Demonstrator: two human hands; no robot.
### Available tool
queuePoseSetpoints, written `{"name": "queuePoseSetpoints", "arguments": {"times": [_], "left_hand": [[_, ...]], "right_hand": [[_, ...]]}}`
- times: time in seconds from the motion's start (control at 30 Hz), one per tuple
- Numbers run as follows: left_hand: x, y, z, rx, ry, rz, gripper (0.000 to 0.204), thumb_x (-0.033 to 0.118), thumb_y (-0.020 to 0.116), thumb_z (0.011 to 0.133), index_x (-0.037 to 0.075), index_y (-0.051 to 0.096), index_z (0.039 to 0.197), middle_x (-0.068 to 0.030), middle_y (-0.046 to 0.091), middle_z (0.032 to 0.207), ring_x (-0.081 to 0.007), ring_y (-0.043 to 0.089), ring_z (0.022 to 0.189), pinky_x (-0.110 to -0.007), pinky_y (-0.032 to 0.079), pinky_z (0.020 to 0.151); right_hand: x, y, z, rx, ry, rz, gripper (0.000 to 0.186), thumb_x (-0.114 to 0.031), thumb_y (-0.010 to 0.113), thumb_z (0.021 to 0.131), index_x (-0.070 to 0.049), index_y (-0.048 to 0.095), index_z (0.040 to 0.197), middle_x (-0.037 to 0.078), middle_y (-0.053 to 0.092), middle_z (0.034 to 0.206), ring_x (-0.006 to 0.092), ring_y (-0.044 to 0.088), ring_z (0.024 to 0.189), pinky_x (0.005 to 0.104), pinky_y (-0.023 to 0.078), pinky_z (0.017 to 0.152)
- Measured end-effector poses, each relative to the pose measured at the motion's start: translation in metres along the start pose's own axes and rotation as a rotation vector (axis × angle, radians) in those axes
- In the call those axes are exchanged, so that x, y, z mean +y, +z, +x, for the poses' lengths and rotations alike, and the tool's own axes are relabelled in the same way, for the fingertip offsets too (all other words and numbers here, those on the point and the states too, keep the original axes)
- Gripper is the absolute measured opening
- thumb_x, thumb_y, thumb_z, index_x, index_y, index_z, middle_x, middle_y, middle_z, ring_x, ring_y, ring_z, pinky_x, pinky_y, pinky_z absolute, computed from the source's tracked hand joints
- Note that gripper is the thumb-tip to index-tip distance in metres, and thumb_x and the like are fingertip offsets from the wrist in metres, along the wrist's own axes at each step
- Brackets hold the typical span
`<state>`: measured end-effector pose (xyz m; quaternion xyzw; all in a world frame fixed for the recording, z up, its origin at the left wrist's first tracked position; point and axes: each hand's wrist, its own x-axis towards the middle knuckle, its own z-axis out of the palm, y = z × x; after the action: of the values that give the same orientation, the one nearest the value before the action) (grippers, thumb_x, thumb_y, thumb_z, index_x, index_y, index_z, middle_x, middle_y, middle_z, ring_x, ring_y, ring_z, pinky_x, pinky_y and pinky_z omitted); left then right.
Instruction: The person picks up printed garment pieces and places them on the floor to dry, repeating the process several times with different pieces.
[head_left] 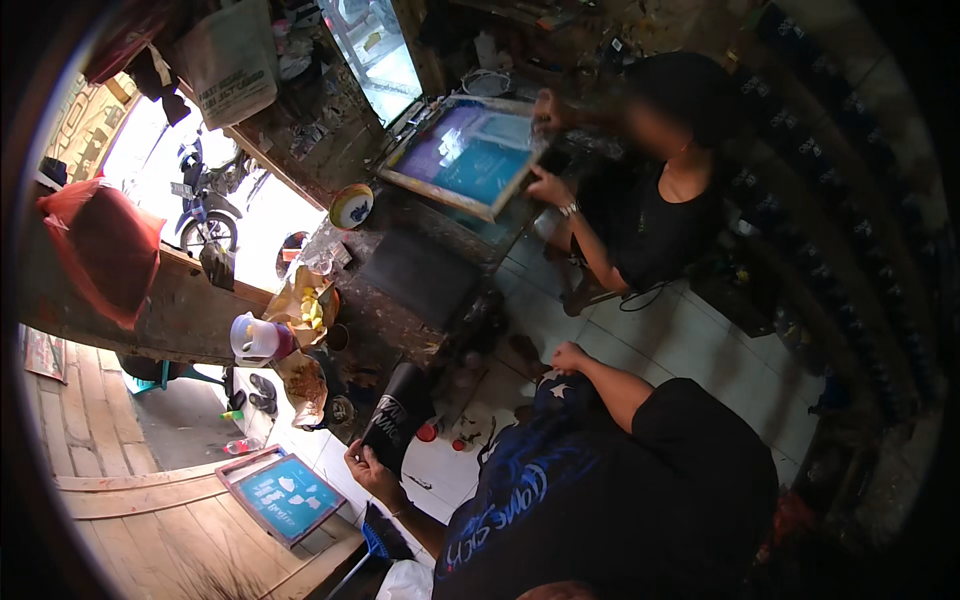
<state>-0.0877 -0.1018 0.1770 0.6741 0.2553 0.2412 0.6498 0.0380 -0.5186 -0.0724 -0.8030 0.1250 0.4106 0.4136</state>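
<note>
Low in the view, my left hand (pixel 372 470) grips the near edge of a dark cloth (pixel 398 415) with pale printing. The cloth stands up from my fingers toward the dark worktable (pixel 325 240). My right hand (pixel 570 356) is closed beside my raised knee, which is covered by dark fabric with a white star (pixel 558 390); nothing shows in it. Across from me, a co-worker (pixel 650 190) in a sleeveless black top holds a wooden-framed printing screen (pixel 465 150) with a blue-green mesh, tilted over the table, with both hands.
A black flat pad (pixel 420 277) lies on the worktable. Near its left edge are a plastic jug (pixel 258 340), yellow food on brown paper (pixel 312 308) and a bowl (pixel 351 207). Another framed screen (pixel 283 495) leans at lower left. A red bag (pixel 103 250) hangs at left. Dark printed pieces line the right.
</note>
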Motion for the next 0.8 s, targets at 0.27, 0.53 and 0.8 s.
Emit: {"name": "queuePoseSetpoints", "arguments": {"times": [0.27,0.53,0.8], "left_hand": [[0.004,-0.011,-0.001,0.044,0.046,0.134,0.014,0.004,0.045,0.09,-0.002,0.049,0.102,-0.0052,0.055,0.086,-0.0109,0.052,0.079,-0.023,0.042,0.075],[-0.002,-0.014,0.0,0.07,0.026,0.051,0.014,0.004,0.045,0.09,-0.002,0.049,0.103,-0.0057,0.055,0.088,-0.0104,0.052,0.08,-0.022,0.041,0.076],[0.007,-0.019,-0.011,0.119,-0.012,0.008,0.015,0.004,0.044,0.091,0.0,0.048,0.104,-0.0093,0.058,0.087,-0.0123,0.056,0.074,-0.022,0.047,0.067]], "right_hand": [[0.06,0.01,-0.06,0.31,0.25,0.085,0.015,-0.018,0.065,0.066,-0.002,0.064,0.065,0.009,0.064,0.062,0.0195,0.059,0.048,0.0318,0.048,0.047],[0.083,0.021,-0.024,0.282,0.052,0.128,0.014,-0.014,0.066,0.069,-0.002,0.067,0.076,0.007,0.067,0.07,0.0152,0.064,0.059,0.0282,0.051,0.058],[0.053,0.013,-0.027,0.187,0.155,0.321,0.012,-0.014,0.061,0.076,-0.003,0.065,0.079,0.005,0.066,0.069,0.0124,0.06,0.051,0.0268,0.047,0.043]]}}
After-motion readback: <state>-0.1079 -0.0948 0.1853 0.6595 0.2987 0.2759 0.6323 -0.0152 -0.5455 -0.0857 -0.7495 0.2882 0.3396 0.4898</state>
